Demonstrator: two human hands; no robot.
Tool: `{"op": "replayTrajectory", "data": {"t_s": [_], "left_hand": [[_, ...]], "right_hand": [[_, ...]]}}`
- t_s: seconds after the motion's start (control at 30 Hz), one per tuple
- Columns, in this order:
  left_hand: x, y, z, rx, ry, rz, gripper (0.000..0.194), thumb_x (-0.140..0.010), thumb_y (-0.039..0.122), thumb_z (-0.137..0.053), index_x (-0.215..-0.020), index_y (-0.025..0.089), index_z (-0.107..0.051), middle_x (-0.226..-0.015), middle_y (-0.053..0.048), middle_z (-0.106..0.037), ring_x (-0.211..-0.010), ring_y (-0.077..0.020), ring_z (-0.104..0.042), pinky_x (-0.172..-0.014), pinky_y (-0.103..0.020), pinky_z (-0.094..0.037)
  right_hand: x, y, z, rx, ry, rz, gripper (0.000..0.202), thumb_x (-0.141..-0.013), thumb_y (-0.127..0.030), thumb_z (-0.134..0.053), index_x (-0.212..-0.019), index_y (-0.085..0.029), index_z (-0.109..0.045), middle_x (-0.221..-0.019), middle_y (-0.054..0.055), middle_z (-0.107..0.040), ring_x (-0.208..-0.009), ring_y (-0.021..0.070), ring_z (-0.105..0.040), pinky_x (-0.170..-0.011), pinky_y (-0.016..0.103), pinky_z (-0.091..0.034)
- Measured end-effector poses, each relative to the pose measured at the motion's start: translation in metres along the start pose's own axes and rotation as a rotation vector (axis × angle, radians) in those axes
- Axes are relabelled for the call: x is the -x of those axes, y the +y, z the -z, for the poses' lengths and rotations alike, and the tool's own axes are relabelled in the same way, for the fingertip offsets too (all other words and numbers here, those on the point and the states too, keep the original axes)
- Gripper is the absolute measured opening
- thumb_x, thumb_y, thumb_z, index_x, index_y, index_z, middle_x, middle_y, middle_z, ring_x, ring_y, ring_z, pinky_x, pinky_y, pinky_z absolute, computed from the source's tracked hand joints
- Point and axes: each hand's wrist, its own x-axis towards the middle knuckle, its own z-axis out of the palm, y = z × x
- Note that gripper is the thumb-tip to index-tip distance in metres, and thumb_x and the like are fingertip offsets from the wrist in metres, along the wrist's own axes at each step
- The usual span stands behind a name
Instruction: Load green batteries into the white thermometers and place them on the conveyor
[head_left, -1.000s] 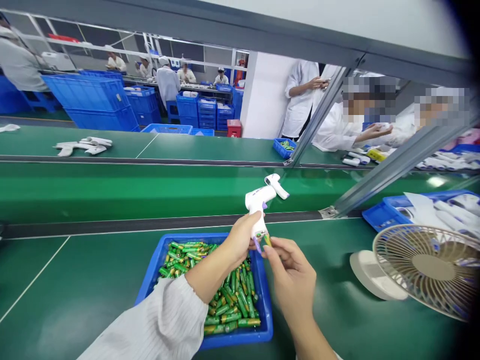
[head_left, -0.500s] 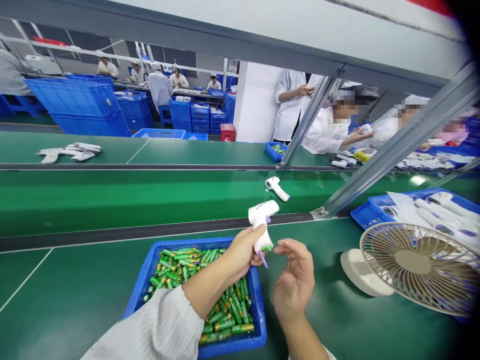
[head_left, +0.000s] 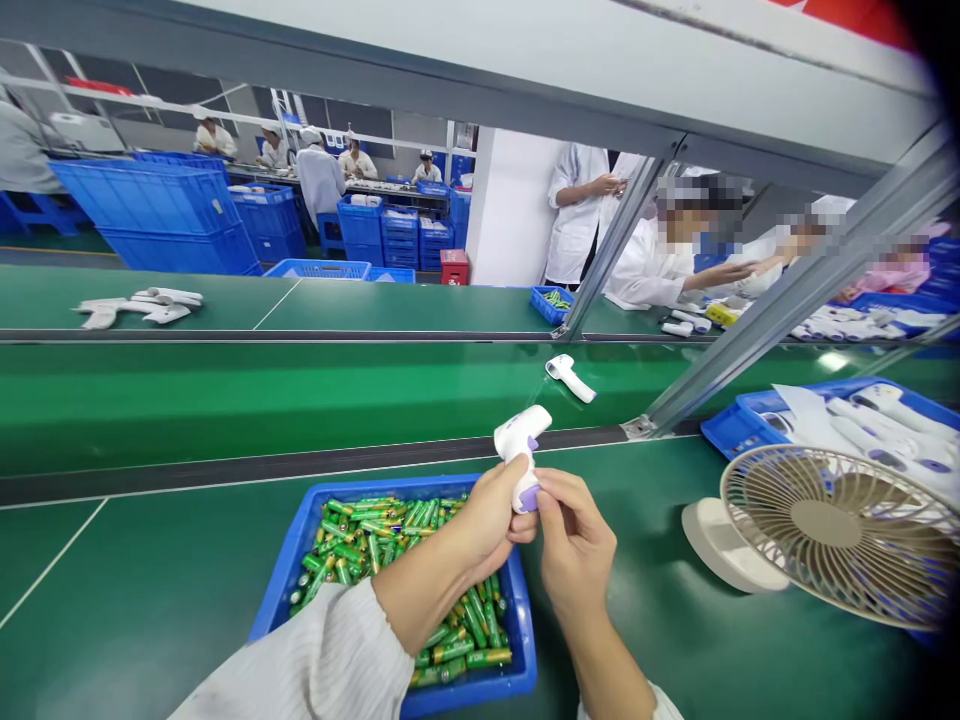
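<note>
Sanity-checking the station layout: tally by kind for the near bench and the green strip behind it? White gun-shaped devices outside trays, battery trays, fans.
White gun-shaped devices: 2 (held one in the left hand; loose one on the green strip)
Battery trays: 1, the blue tray
Fans: 1, the beige fan
Total: 4

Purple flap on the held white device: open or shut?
Looks shut: purple flap lies against the white handle end, right hand at its edge. Whether latched, cannot tell.
</note>
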Motion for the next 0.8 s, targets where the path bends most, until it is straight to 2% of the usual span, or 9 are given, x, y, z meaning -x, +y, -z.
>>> {"op": "replayTrajectory", "data": {"t_s": [0.1,0.17,0.23,0.3,0.43,0.5,0.6,0.7,0.8], "left_hand": [[0.000,0.000,-0.003,-0.032,0.030,0.007,0.031,-0.084,0.045,-0.058,-0.079,0.018,-0.044,-0.050,0.008,-0.035,-0.037,-0.0027,-0.023,-0.040,-0.018,-0.011],[-0.004,0.003,-0.001,-0.183,0.112,-0.035,0.029,-0.086,0.046,-0.053,-0.085,0.018,-0.045,-0.052,0.008,-0.036,-0.037,-0.0042,-0.024,-0.041,-0.019,-0.014],[-0.009,0.009,0.004,-0.474,0.265,-0.159,0.028,-0.087,0.044,-0.053,-0.095,0.018,-0.049,-0.060,0.003,-0.047,-0.043,-0.0080,-0.037,-0.045,-0.021,-0.026],[-0.012,0.018,0.011,-0.838,0.418,-0.342,0.035,-0.086,0.038,-0.054,-0.113,0.017,-0.049,-0.082,-0.006,-0.061,-0.064,-0.0163,-0.055,-0.059,-0.026,-0.039],[-0.010,0.036,0.029,-1.318,0.520,-0.529,0.057,-0.088,0.031,-0.048,-0.140,0.015,-0.032,-0.120,-0.018,-0.058,-0.100,-0.0300,-0.060,-0.080,-0.036,-0.042],[-0.012,0.044,0.039,-1.354,0.541,-0.553,0.059,-0.088,0.032,-0.048,-0.142,0.015,-0.030,-0.125,-0.020,-0.055,-0.103,-0.0315,-0.059,-0.083,-0.038,-0.042],[-0.030,0.060,0.055,-1.155,0.597,-0.506,0.054,-0.085,0.031,-0.056,-0.135,0.018,-0.040,-0.117,-0.017,-0.060,-0.103,-0.0291,-0.059,-0.087,-0.037,-0.041],[-0.058,0.081,0.068,-0.925,0.628,-0.376,0.034,-0.086,0.029,-0.055,-0.117,0.014,-0.050,-0.094,-0.012,-0.063,-0.086,-0.0225,-0.062,-0.079,-0.033,-0.045],[-0.076,0.098,0.076,-0.842,0.573,-0.320,0.024,-0.088,0.027,-0.050,-0.108,0.013,-0.050,-0.086,-0.008,-0.060,-0.073,-0.0159,-0.061,-0.069,-0.028,-0.046]], "right_hand": [[0.005,0.002,-0.005,-0.025,0.015,-0.032,0.016,-0.089,-0.014,-0.058,-0.095,-0.026,-0.067,-0.105,0.004,-0.066,-0.100,0.0196,-0.061,-0.086,0.038,-0.049],[0.009,0.006,-0.009,0.007,0.009,-0.060,0.015,-0.089,-0.017,-0.058,-0.096,-0.026,-0.068,-0.110,0.005,-0.065,-0.104,0.0207,-0.060,-0.089,0.039,-0.048],[0.012,0.010,-0.013,0.039,0.004,-0.144,0.018,-0.091,-0.024,-0.057,-0.107,-0.025,-0.066,-0.115,0.007,-0.064,-0.106,0.0218,-0.060,-0.091,0.040,-0.048],[0.013,0.014,-0.015,0.037,0.020,-0.276,0.031,-0.092,-0.032,-0.055,-0.121,-0.024,-0.059,-0.120,0.009,-0.061,-0.104,0.0220,-0.060,-0.088,0.039,-0.049],[0.014,0.023,-0.015,0.000,-0.051,-0.487,0.045,-0.085,-0.043,-0.062,-0.124,-0.021,-0.056,-0.117,0.012,-0.062,-0.091,0.0218,-0.063,-0.075,0.034,-0.053],[0.014,0.029,-0.014,-0.036,-0.182,-0.536,0.048,-0.079,-0.043,-0.068,-0.120,-0.020,-0.058,-0.110,0.011,-0.064,-0.086,0.0218,-0.063,-0.070,0.033,-0.053],[0.015,0.038,-0.014,-0.154,-0.321,-0.613,0.048,-0.074,-0.040,-0.073,-0.116,-0.021,-0.060,-0.096,0.006,-0.065,-0.073,0.0186,-0.063,-0.064,0.030,-0.052],[0.015,0.044,-0.016,-0.229,-0.328,-0.715,0.043,-0.070,-0.042,-0.076,-0.105,-0.019,-0.065,-0.084,0.001,-0.062,-0.053,0.0115,-0.055,-0.051,0.025,-0.045],[0.012,0.045,-0.018,-0.215,-0.317,-0.732,0.041,-0.067,-0.041,-0.077,-0.098,-0.016,-0.069,-0.075,0.001,-0.061,-0.046,0.0078,-0.044,-0.044,0.022,-0.034]]}}
